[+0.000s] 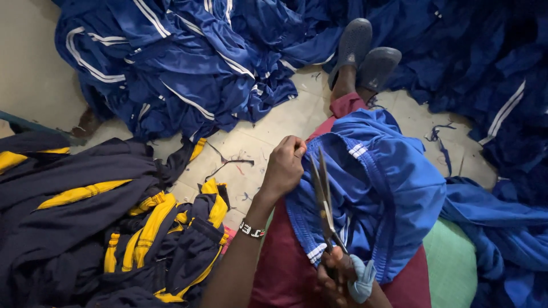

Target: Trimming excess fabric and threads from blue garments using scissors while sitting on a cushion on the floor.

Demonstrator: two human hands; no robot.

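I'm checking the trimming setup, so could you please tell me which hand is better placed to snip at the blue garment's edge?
Probably the right hand: it holds the scissors, blades pointing along the blue garment. The left hand pinches the edge.

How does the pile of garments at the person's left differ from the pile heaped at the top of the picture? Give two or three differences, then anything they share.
The left pile is dark navy with yellow bands; the top pile is bright royal blue with thin white stripes. The left pile lies close beside the person's left hand; the top pile lies farther off, past the feet. Both are loose, crumpled heaps of glossy sportswear on the tiled floor.
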